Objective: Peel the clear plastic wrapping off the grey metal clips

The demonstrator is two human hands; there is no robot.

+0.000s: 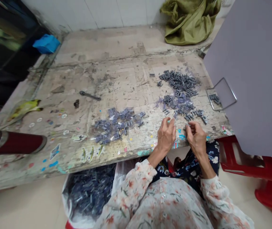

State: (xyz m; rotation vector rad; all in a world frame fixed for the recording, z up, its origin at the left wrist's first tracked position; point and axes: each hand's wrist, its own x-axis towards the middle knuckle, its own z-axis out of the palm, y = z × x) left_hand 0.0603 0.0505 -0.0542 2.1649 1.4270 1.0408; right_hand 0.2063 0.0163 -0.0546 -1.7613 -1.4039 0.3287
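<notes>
My left hand (166,135) is at the table's front edge with its fingers curled together; whatever it may hold is too small to make out. A short gap to the right, my right hand (195,138) has thumb and fingers pinched, and their contents are hidden too. Just beyond both hands lie loose small grey plastic parts (193,115) and crumpled clear bluish plastic bags (182,102). Farther back is a larger heap of the same grey parts (180,81). Left of my hands, several small clear bags with grey parts inside (119,124) lie in a spread-out group.
A dark red flask (19,142) lies at the left, near a yellow peel (26,108) and a dark metal tool (90,95). Below the edge stands a white sack (65,197) full of bagged parts. A grey panel (250,73) borders the right; olive cloth (190,22) lies behind.
</notes>
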